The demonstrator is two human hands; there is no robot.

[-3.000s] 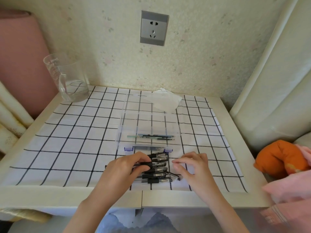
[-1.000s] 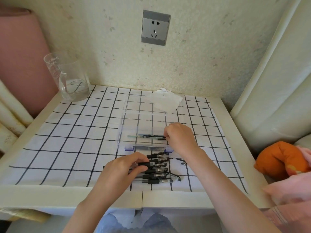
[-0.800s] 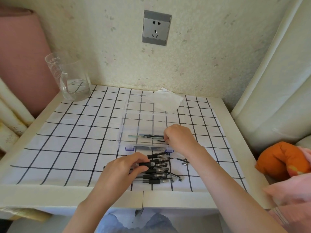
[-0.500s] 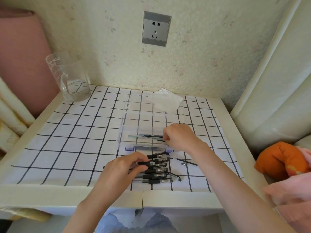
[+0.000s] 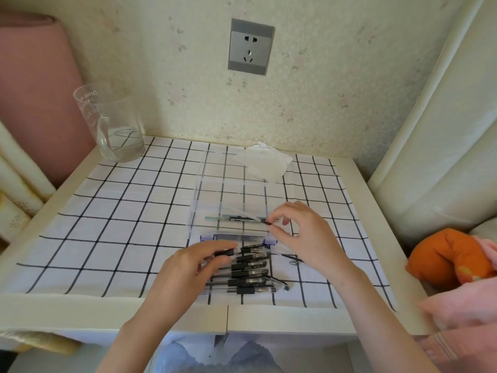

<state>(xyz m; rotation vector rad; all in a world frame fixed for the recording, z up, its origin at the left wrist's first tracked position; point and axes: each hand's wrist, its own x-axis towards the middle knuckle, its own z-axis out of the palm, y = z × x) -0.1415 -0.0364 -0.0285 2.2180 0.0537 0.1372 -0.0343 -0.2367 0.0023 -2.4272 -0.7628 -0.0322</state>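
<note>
At the table's (image 5: 80, 310) far left corner a clear jug (image 5: 113, 125) is seen with a little water in it. It stands on the checked cloth (image 5: 113, 216) by which the table is covered. Near the middle of the front edge, the left grip (image 5: 188, 267) is laid on a pile of black pens (image 5: 250, 273) – its fingers are curled over their left ends, and the topmost pen is pinched between thumb and forefinger. Just behind the pile a clear plastic case (image 5: 234, 195) lies open (two pens are seen inside, along its near wall). A crumpled tissue (image 5: 265, 162) is found behind the case, near the far edge. The right grip (image 5: 304, 238) is held above the case's near right corner. A thin clear pen (image 5: 250, 215) is pinched by its dark end between thumb and fingertips, with the other end tilted up and left over the case. A small loose pen part (image 5: 293, 258) lies on the cloth just right of the pile. Off the table, beyond the right edge, an orange cushion (image 5: 446, 257) is seen.
</note>
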